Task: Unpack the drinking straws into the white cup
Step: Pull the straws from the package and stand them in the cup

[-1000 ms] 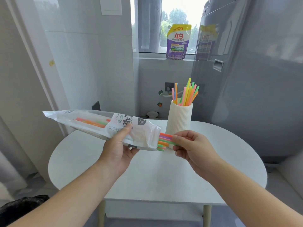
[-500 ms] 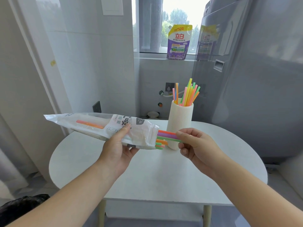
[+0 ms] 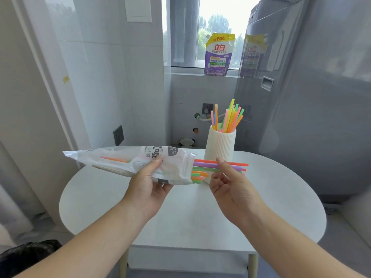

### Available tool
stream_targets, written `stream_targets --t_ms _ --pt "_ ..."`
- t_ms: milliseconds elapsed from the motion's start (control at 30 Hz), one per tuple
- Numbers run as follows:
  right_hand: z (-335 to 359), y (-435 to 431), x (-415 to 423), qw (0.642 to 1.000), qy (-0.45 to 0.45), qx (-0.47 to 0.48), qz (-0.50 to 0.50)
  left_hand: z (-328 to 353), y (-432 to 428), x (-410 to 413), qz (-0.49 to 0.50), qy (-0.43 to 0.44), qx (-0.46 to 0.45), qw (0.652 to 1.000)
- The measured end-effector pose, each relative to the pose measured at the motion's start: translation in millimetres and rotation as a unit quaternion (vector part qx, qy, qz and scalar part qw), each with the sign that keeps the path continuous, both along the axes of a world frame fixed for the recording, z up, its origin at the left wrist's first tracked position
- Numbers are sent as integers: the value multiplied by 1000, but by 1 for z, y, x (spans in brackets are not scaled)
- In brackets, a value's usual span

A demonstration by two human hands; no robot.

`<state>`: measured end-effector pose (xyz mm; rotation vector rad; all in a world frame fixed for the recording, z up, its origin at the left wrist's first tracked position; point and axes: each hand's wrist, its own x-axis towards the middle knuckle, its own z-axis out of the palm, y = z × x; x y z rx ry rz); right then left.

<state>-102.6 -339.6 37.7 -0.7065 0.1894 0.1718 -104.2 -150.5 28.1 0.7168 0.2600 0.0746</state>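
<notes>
We hold the bag [image 3: 140, 162] in our left hand [image 3: 149, 185], fingers clenched around its middle, its open mouth facing our right hand [image 3: 230, 183]. That hand pinches a few straws [image 3: 220, 165] between thumb and fingertips, its other fingers loosely curled. The pinched straws lie level, their long axis running sideways from left hand to right: one end sits just inside the bag's mouth, the other pokes out past the right hand's far side. More straws [image 3: 198, 175] sit lower in the mouth, below the thumb, and are not gripped.

The cup [image 3: 219, 145] stands upright on the desk [image 3: 180, 207], just beyond the right hand and behind the pinched straws, already holding a bunch of straws [image 3: 228, 119]. Our right hand is the nearer one to it. The relation that matters, as we judge it: the straws lie flat while the cup opens upward, so once they slide clear of the bag toward the right, we must tip them upright and lift them above the rim before lowering them in.
</notes>
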Motion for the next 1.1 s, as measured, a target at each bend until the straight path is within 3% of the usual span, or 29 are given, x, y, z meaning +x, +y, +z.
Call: stream_targets --t_ms 333,467,600,800,933,1100 --pt "-1 11 3 998 13 -59 -22 1 -5 -3 -11 -2 5 1000" --pt "2 5 12 990 -11 -129 -60 -1 -4 -1 -7 5 1 1000" --pt "10 -7 20 957 -86 -264 -78 -4 -1 1 3 14 -14 1000" --pt "51 -50 28 936 -183 -290 -75 -5 10 7 22 21 -33 999" --pt "85 -89 32 911 -212 -331 -126 -6 18 10 36 24 -39 998" --pt "115 -106 34 835 -269 -422 -230 -12 14 9 25 22 -27 999"
